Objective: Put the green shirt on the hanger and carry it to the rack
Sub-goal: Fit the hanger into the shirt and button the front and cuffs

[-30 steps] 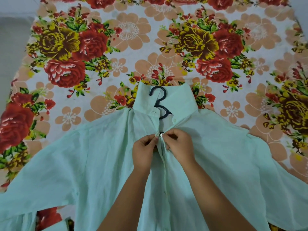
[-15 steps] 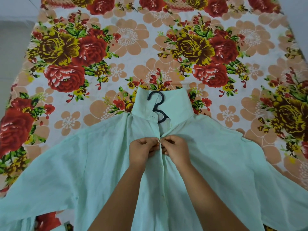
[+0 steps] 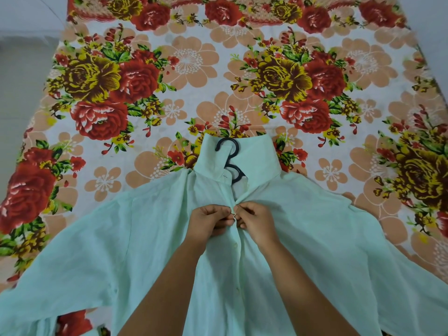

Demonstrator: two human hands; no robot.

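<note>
Flowers cover the big bed sheet, red and yellow roses on a pale cloth, and it fills nearly the whole view. A bit of grey floor shows at the left edge.

On the sheet lies the green shirt, front side up. Its sleeves are spread out wide to both sides. The bottom of the shirt runs out of the picture, close to the person.

Two bare arms reach up the middle of the shirt. The left hand and the right hand meet just below the collar, almost touching. Each hand has curled fingers and pinches one edge of the shirt front. They pull the two edges together, so I think a top button is being done up.

The black hanger is inside the shirt. Only its hook pokes out of the open neck and rests on the collar. The rest of it is hidden under the cloth.

A small pale button sits just below the hands. I cannot tell if it is closed.

So the hanger part looks done. What is left is to finish the button, lift the shirt by the hook and carry it to the rack. No rack can be seen from here.
</note>
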